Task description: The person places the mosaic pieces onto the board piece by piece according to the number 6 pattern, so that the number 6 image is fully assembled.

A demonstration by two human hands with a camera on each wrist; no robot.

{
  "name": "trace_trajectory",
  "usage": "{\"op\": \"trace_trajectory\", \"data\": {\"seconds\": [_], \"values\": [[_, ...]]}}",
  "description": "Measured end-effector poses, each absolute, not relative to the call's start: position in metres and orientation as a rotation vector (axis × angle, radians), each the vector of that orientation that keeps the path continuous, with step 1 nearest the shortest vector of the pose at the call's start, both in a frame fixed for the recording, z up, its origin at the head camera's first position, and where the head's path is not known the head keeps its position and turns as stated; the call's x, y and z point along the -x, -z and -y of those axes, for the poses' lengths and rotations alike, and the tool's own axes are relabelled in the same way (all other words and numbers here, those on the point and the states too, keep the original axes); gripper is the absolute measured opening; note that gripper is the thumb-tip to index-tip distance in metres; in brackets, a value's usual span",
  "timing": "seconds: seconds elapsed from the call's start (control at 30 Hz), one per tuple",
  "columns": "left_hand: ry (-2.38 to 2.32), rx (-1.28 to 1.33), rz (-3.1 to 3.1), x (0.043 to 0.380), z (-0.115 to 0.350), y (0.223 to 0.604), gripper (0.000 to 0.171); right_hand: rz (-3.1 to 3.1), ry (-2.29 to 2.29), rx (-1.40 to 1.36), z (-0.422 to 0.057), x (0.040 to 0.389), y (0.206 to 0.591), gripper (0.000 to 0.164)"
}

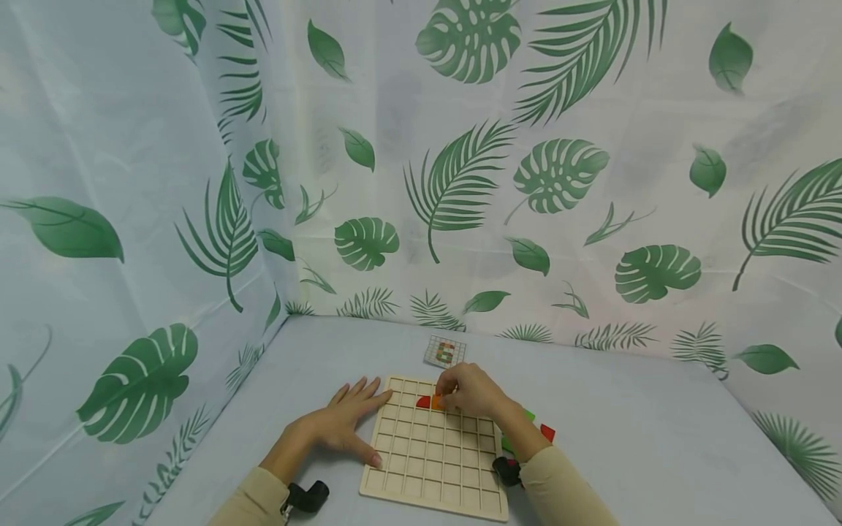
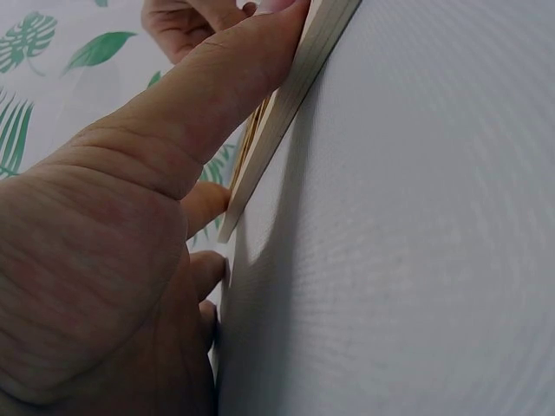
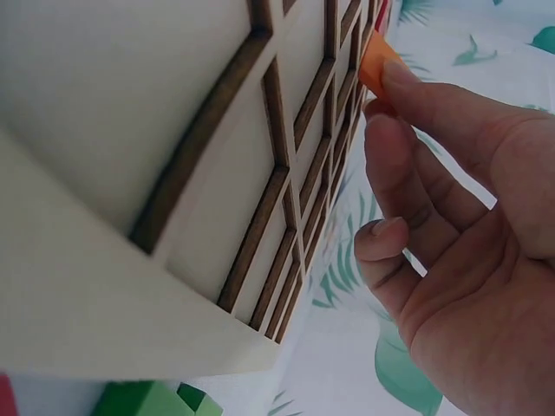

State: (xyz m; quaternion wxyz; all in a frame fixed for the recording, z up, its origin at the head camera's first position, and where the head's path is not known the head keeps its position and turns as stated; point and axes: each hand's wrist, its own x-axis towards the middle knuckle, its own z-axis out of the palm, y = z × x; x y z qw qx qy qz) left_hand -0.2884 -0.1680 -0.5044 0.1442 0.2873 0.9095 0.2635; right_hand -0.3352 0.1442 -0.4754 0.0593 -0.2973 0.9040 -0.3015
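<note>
A square wooden grid board (image 1: pixel 421 460) lies on the table in front of the person. The right hand (image 1: pixel 468 392) is over its far rows and pinches an orange block (image 3: pixel 375 62) between thumb and fingertips, right at the board's surface. Just left of that block a red piece with a curved edge (image 1: pixel 424 402) sits in a cell. The left hand (image 1: pixel 345 424) lies spread at the board's left edge, thumb on the near part of the rim and a fingertip by the far corner. In the left wrist view the thumb (image 2: pixel 217 95) rests along the board's side.
Beyond the board lies a small card (image 1: pixel 445 351) with a coloured grid pattern. Right of the board, partly behind the right forearm, are several loose pieces, among them a red one (image 1: pixel 547 432) and a green block (image 3: pixel 152 400). Leaf-printed cloth (image 1: pixel 566 241) hangs behind and at left.
</note>
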Motion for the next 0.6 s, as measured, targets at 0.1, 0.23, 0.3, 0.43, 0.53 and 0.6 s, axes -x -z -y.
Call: {"op": "trace_trajectory", "data": {"seconds": [0.1,0.23,0.3,0.43,0.53,0.6], "values": [[-0.757,-0.824,-2.624,0.2885,0.168,0.5047,0.12,-2.756,0.884,0.917,-0.1436,0.3343,0.475,0.004],[-0.749,-0.826,-2.627,0.2888,0.1686,0.5045,0.121,-2.749,0.889,0.942,-0.1433,0.3316,0.4736,0.007],[-0.75,-0.828,-2.625,0.2886,0.1689,0.5044,0.121,-2.737,0.895,0.946,-0.1429,0.3306,0.4728,0.009],[-0.755,-0.835,-2.621,0.288,0.1694,0.5042,0.119,-2.717,0.904,0.94,-0.1422,0.3298,0.4722,0.011],[-0.753,-0.841,-2.62,0.2875,0.1694,0.5038,0.119,-2.725,0.89,0.935,-0.142,0.3293,0.4726,0.011],[-0.755,-0.842,-2.619,0.2872,0.1694,0.5032,0.119,-2.735,0.877,0.93,-0.1423,0.3283,0.473,0.011]]}}
